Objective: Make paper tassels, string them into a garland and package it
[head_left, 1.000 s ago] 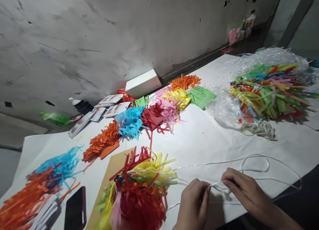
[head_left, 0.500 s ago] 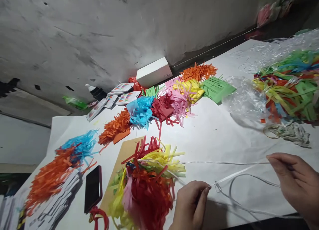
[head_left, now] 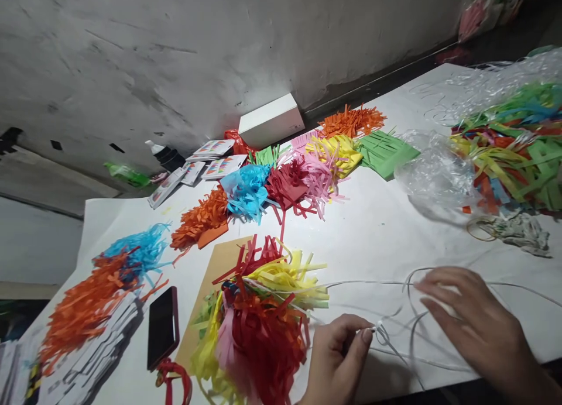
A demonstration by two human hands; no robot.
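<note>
My left hand (head_left: 336, 355) pinches a knot in a thin white plastic string (head_left: 397, 349) near the table's front edge, right beside a bundle of red, yellow and pink paper strips (head_left: 263, 317). My right hand (head_left: 472, 323) hovers over the loose loops of the same string, fingers spread and blurred with motion, holding nothing that I can see. The string runs from the bundle across the white table covering (head_left: 377, 235) to the right.
A black phone (head_left: 162, 326) lies left of the brown cardboard (head_left: 215, 276). Fringed paper piles in orange, blue, red, pink, yellow and green (head_left: 281, 177) spread across the middle. A plastic bag of mixed strips (head_left: 509, 147) and a white box (head_left: 270, 121) sit farther back.
My right hand has let the taut string go and moved left, back toward my left hand; the string now lies in slack loops. The left hand keeps its pinch on the knot.
</note>
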